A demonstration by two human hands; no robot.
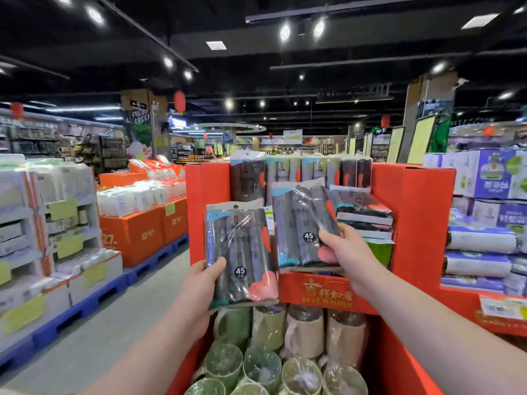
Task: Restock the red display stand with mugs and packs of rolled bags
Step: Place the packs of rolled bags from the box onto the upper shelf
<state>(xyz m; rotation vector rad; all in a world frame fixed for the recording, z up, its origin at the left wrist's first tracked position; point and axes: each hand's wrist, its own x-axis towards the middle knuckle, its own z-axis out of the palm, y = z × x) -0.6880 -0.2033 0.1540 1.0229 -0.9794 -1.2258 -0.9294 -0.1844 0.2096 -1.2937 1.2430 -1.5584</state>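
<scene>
Mid-frame, the left hand (199, 289) grips one pack of rolled bags (241, 249) by its lower edge; the right hand (348, 252) holds a second pack (299, 223) in front of the red stand (422, 218). Wrapped mugs (306, 334) crowd the stand's lowest level at the bottom of the frame.

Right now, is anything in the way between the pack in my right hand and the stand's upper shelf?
Nothing visible blocks it. The right pack is held just above the shelf's red lip. A flat stack fills the shelf's right side and upright packs line the back, so room looks tight.
</scene>
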